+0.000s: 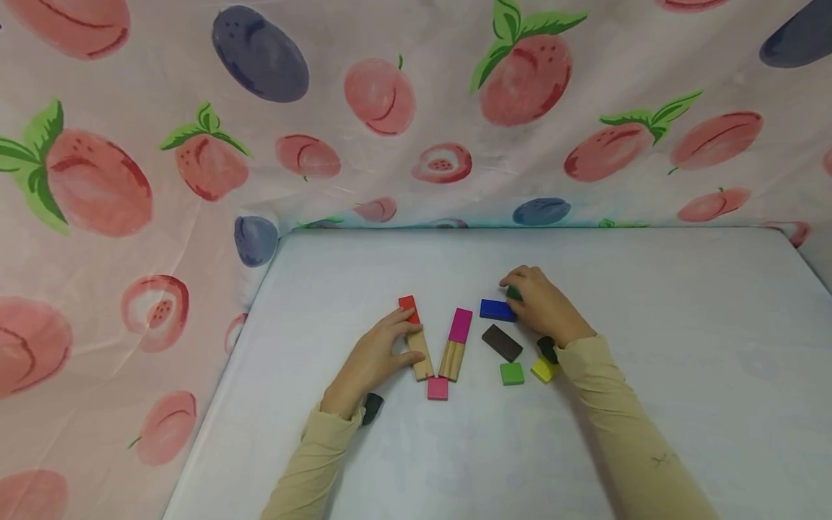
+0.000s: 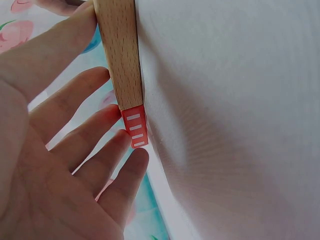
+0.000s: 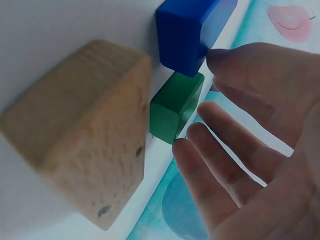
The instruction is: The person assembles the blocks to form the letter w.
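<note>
In the head view my left hand (image 1: 370, 357) lies along a red block (image 1: 407, 305) and the plain wooden block (image 1: 424, 363) set end to end with it. White dashes mark the red block's side in the left wrist view, where the thumb touches the wood and the fingertips reach the red end. My right hand (image 1: 546, 307) is over a dark green block (image 3: 175, 105), its fingers loosely extended with tips at that block. Its thumb tip meets a blue block (image 1: 496, 310). In the right wrist view a knotted wooden block (image 3: 95, 120) sits close to the camera.
Between the hands, a magenta block (image 1: 460, 326) meets a grooved wooden block (image 1: 452, 360), with a pink block (image 1: 438, 388) below. Dark brown (image 1: 502, 343), light green (image 1: 512, 373) and yellow (image 1: 543, 370) blocks lie near the right wrist. A fruit-print cloth (image 1: 312, 195) hangs behind the white table (image 1: 416, 462).
</note>
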### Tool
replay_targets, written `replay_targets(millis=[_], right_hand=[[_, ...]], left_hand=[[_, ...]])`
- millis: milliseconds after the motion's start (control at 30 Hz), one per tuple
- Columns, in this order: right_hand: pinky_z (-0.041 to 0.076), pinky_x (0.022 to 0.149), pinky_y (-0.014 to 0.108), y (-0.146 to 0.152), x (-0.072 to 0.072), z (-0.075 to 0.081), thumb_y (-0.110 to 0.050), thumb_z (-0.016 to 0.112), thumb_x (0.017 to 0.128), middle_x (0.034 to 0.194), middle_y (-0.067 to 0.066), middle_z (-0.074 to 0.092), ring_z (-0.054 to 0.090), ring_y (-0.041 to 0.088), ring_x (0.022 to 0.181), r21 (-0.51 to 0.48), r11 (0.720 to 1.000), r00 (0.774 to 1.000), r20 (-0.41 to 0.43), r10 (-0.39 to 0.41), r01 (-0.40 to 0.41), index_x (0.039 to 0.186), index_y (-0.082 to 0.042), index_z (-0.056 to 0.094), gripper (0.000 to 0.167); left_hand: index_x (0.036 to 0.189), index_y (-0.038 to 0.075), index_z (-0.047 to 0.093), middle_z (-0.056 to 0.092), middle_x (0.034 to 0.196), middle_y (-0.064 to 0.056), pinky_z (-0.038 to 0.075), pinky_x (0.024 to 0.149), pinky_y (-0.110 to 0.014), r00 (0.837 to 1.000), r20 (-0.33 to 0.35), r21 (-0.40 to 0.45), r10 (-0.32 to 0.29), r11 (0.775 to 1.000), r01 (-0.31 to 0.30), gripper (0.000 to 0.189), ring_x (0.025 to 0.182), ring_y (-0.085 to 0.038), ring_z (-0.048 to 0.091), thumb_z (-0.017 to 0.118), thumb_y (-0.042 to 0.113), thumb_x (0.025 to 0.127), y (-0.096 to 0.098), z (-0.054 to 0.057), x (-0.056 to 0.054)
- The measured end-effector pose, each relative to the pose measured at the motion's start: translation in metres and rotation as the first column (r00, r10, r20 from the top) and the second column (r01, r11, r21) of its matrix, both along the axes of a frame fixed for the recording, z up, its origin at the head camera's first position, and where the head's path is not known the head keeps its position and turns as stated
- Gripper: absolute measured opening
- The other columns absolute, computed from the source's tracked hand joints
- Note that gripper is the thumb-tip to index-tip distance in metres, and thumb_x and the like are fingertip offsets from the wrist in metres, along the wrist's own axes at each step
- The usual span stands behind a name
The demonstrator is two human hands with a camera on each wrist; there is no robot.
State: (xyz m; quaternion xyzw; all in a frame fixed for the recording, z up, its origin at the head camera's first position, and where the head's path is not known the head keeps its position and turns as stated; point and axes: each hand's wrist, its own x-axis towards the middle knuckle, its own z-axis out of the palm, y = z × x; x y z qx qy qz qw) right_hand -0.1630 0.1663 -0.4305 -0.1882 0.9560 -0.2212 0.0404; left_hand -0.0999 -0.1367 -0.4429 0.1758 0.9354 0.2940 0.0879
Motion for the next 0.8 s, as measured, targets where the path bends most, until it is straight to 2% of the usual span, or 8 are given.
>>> replay_targets(millis=[567,800], right_hand=[[0.044,0.107,0.052,0.0047,-0.0005,0.0044,-0.003,0.063,0.095,0.130,0.025,0.054,0.048,0.040,0.123,0.041,0.999,0.999,0.036,-0.034,0.033,0.125,0.006,0.060,0.032],[0.044,0.107,0.053,0.0070,-0.0020,0.0038,-0.003,0.061,0.095,0.127,0.027,0.056,0.051,0.041,0.121,0.059,0.998,0.998,0.051,-0.034,0.031,0.126,0.008,0.059,0.033]], left_hand=[[0.128,0.011,0.066,0.045,0.154,-0.003,0.036,0.117,-0.045,1.000,-0.003,0.015,0.011,1.000,-0.011,0.049,0.148,-0.024,0.032,0.080,0.028,0.084,-0.0020,0.0004,0.0028],[0.128,0.011,0.067,0.045,0.154,-0.003,0.036,0.117,-0.045,1.000,-0.006,0.014,0.009,1.000,-0.009,0.049,0.147,-0.024,0.033,0.080,0.028,0.084,-0.0021,-0.0008,0.0026]])
